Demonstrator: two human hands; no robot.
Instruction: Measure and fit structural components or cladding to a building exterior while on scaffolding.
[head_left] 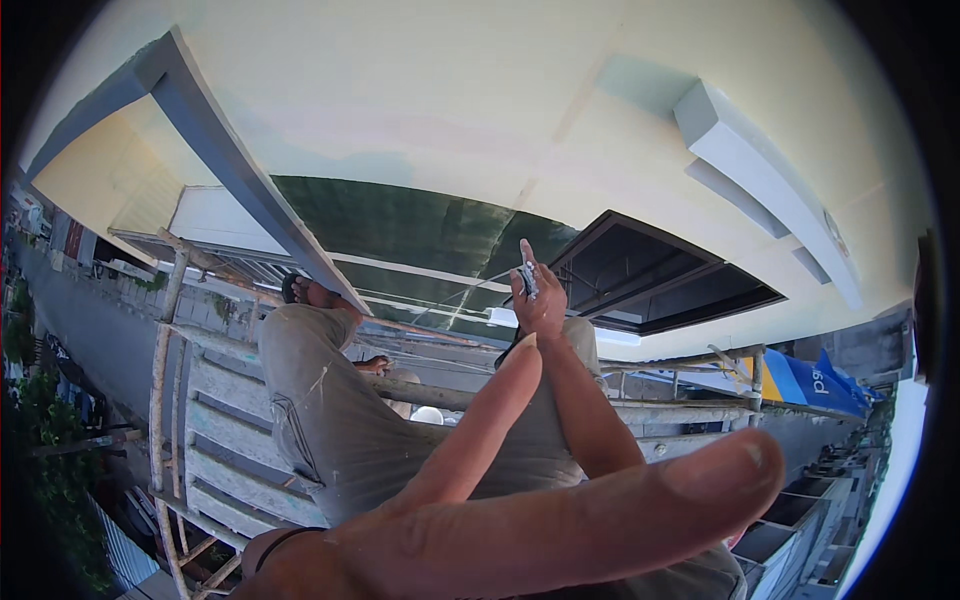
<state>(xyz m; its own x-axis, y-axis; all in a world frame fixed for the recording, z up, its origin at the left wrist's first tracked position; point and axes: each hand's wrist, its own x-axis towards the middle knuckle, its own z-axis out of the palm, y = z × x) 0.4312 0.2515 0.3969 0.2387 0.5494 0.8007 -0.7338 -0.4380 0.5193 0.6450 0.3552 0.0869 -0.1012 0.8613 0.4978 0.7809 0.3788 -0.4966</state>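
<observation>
My left hand (420, 545) is very close up, across the lower part of the view. One large digit stretches right and another points up toward the middle, spread apart, with nothing seen between them. Farther out, my right hand (543, 300) is raised in front of the wall, one finger pointing up. A small whitish-grey, smeared thing (529, 280) lies against its fingers, too small to make out. My legs, in dusty grey trousers (350, 420), are bent below, with a bare foot (318, 294) by the wall.
A scaffold of wooden poles (166, 370) and slats (235, 425) supports me high above a street (95, 320). The cream wall (450, 90) holds a dark window (660, 275), a grey frame (215, 140) and a white ledge (760, 180). A blue banner (825, 385) hangs lower right.
</observation>
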